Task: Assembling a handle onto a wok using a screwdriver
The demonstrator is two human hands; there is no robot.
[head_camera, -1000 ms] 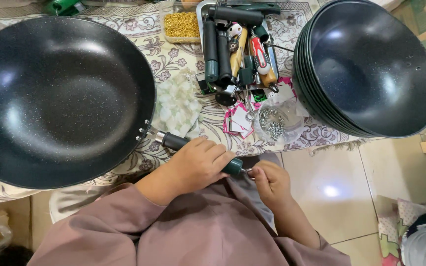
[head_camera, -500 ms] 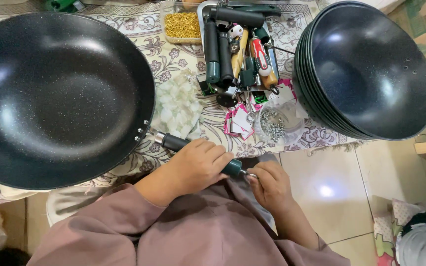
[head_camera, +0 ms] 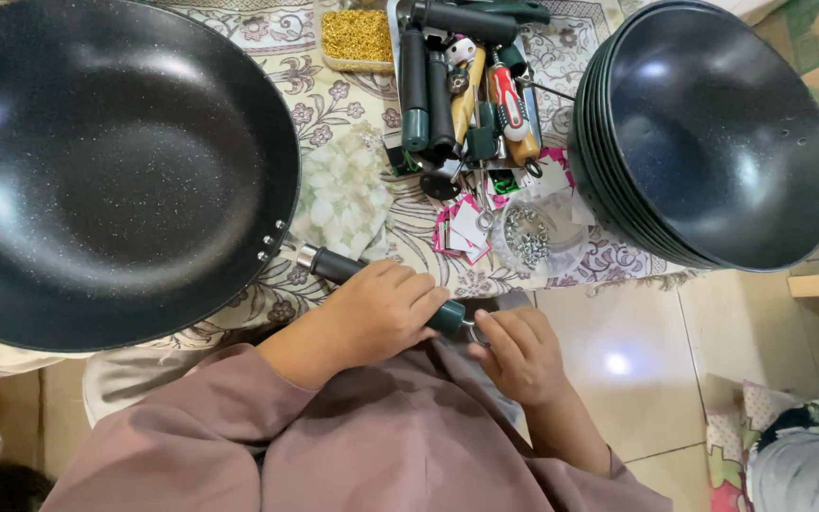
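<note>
A large black speckled wok (head_camera: 106,171) rests on a floral cloth at the left. Its dark handle (head_camera: 334,265) points toward me. My left hand (head_camera: 381,308) is wrapped around that handle. My right hand (head_camera: 514,351) pinches at the handle's metal end, fingers closed on a small part too small to make out. Both sleeves are mauve.
A stack of several black woks (head_camera: 713,133) leans at the right. Between the woks lie a heap of dark handles and screwdrivers (head_camera: 466,85), a tray of gold screws (head_camera: 357,38), a clear bowl of metal rings (head_camera: 533,237) and tags. Tiled floor (head_camera: 675,351) lies below right.
The view has shifted slightly; my hands stay on the handle with only small finger movement at its end.
</note>
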